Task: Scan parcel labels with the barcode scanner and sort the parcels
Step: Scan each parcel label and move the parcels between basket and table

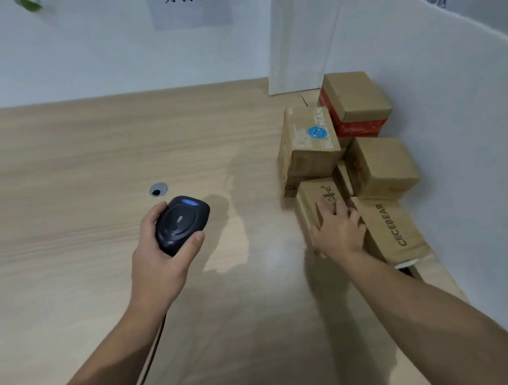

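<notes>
Head view: five cardboard parcels sit huddled well to the right of the cable grommet (158,190) set in the wooden table (73,158), against a white partition (445,99). All are closed, so their contents cannot be seen. Farthest from the grommet is a red-banded box (356,102). A parcel with a blue sticker (308,144) stands on the side of the group nearest the grommet, touching a plain brown parcel (381,165) that lies beyond it. Nearer the person, a parcel with handwriting (313,201) lies against a carton printed CECEBEAR (392,227), which is tilted with one end flap partly open.

The barcode scanner (181,223), black with a blue light lit on its far end, is just beside the grommet on the person's side, held above the table. The left hand (160,253) grips it from below, fingers curled round the left edge and thumb pressed on the right edge; a dark cable (154,339) runs back under the forearm. The right hand (339,229), far to the right of the grommet, rests palm down on the top of the handwritten parcel with fingers loosely spread and fairly straight. It is blurred, so whether any finger hooks an edge cannot be told. The right forearm reaches in from the lower right corner.
</notes>
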Tool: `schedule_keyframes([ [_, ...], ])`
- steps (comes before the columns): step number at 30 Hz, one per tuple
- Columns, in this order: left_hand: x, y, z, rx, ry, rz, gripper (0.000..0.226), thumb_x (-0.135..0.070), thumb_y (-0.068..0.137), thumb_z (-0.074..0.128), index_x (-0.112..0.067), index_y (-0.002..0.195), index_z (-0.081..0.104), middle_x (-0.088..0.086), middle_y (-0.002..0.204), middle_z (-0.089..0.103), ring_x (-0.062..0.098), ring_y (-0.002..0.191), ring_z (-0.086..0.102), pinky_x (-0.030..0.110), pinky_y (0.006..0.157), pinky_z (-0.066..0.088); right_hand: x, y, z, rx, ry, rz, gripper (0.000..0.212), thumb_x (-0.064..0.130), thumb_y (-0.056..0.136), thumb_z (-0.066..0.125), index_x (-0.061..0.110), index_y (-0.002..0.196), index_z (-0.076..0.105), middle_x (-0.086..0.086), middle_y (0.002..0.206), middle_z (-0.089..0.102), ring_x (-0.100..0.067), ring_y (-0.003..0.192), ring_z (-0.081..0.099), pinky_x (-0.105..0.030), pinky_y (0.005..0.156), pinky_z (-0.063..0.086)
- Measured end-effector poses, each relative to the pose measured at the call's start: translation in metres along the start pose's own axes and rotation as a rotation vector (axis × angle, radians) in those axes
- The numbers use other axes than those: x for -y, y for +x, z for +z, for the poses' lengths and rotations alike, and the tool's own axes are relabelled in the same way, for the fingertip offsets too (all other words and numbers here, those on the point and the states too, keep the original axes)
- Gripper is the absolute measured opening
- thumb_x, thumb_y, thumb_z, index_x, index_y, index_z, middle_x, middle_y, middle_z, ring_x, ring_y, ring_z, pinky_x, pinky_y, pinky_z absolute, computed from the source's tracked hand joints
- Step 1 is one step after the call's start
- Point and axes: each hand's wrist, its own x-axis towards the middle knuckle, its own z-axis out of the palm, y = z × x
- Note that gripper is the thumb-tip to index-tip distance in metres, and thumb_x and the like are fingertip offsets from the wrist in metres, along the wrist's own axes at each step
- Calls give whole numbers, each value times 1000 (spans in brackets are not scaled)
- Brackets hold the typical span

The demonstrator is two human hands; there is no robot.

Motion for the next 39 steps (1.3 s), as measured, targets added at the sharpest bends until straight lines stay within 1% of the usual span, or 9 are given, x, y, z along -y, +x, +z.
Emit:
schedule_keyframes([
  [7,5,-19,-7,-43,-35,-68,75,-59,61,77,-52,130,47,-15,117,64,55,101,57,79,80,44,21,-34,20,93,473,-124,65,45,97,56,41,155,27,0,161,22,-31,141,26,-51,113,32],
  [11,7,-34,-17,-57,-63,-82,75,-60,62,77,-51,130,47,-11,120,64,57,102,56,81,79,42,20,-55,39,363,989,-82,65,38,98,61,38,156,31,6,149,47,-16,125,51,-27,91,48],
  [15,7,-48,-29,-75,-77,-95,74,-59,61,77,-51,129,48,-14,117,64,52,105,56,80,81,43,25,-62,49,206,804,-123,59,35,102,53,29,157,32,2,152,45,-19,132,47,-27,100,37],
  [18,7,-56,-38,-101,-79,-112,74,-59,61,77,-51,129,48,-18,116,64,51,106,57,79,82,43,52,-66,40,97,577,-164,63,51,100,48,35,157,26,-1,161,27,-25,145,28,-47,113,32],
  [22,11,-63,-47,-133,-84,-111,75,-57,61,77,-51,130,48,-15,117,64,56,104,54,82,80,41,99,-75,30,226,208,-244,80,73,89,47,45,156,12,2,167,-4,-32,153,-6,-63,111,23],
  [25,12,-68,-53,-152,-84,-106,73,-57,62,77,-52,128,48,-13,116,65,59,102,53,82,78,40,110,-81,39,259,76,-248,82,60,91,53,45,156,4,-2,166,-17,-39,151,-18,-64,105,26],
  [29,13,-72,-55,-172,-85,-108,73,-57,61,77,-54,127,48,-14,115,65,58,102,54,80,80,42,103,-83,42,251,274,-281,81,49,90,59,50,154,11,5,167,-7,-28,153,-9,-55,106,29],
  [33,12,-75,-52,-182,-62,-123,71,-55,63,77,-54,127,48,-21,113,65,56,102,55,77,82,45,77,-87,54,452,923,-366,82,37,83,67,61,148,23,12,164,20,-12,151,22,-48,121,26],
  [39,14,-78,-42,-143,-13,-137,66,-45,67,77,-52,126,49,-24,108,66,55,98,58,72,81,49,52,-93,71,538,1136,-251,74,16,102,55,59,149,16,25,143,48,8,120,54,-6,89,43],
])
